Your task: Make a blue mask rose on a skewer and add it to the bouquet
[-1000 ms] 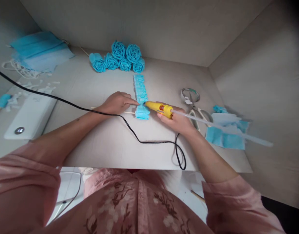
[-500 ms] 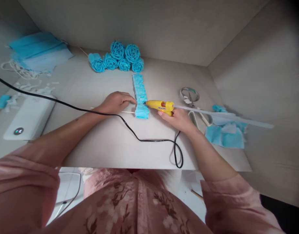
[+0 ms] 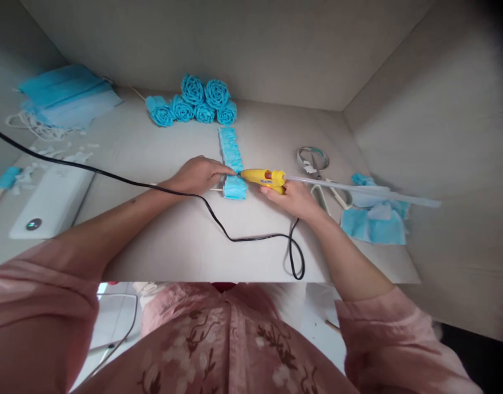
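A ruffled light-blue strip (image 3: 232,150) lies lengthwise on the table, with a thin wooden stick (image 3: 216,189) reaching in at its near end from the left. My left hand (image 3: 197,174) rests beside it, index finger stretched over the strip and the other fingers bent; nothing shows in its grasp. My right hand (image 3: 294,196) is closed around a yellow hot glue gun (image 3: 263,176), a small light glowing near its trigger. The gun's nozzle meets the strip close to my left fingertip. A long clear glue stick (image 3: 358,189) juts from the gun's back.
Blue rolled fabric roses (image 3: 204,101) sit at the back, blue face masks (image 3: 71,90) at back left. A white power bank (image 3: 50,205), tape roll (image 3: 313,158), scissors (image 3: 337,194) and blue scraps (image 3: 374,221) lie around. A black cord (image 3: 153,187) crosses my left forearm.
My left index finger has moved right, from the strip's left edge onto the strip by the nozzle. The view has shifted slightly; the glue gun stays at the strip.
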The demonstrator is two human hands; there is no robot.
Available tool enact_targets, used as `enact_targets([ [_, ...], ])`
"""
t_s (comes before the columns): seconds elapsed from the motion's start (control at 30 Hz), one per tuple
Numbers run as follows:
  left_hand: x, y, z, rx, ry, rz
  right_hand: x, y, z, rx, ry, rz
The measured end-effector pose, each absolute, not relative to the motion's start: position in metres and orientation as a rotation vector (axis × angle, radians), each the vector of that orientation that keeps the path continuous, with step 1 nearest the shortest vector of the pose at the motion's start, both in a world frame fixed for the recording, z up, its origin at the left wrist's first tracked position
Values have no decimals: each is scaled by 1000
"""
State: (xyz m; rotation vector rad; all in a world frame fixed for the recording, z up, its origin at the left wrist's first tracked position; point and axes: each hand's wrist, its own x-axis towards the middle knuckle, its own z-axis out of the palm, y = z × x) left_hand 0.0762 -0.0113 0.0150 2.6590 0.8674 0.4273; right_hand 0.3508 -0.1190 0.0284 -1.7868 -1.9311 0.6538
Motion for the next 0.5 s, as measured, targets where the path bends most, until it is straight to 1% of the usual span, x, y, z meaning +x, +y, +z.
enact_targets([
  [0.13,82,-14,14,2655,885,439,349,-120,30,-1791,-1936,643],
  [0.3,86,-17,16,2635,978,393,350,-119,32,-1792,-1912,708],
  [0.5,87,-17,20,2686,984,361,355,-115,32,-1582,-1671,991],
])
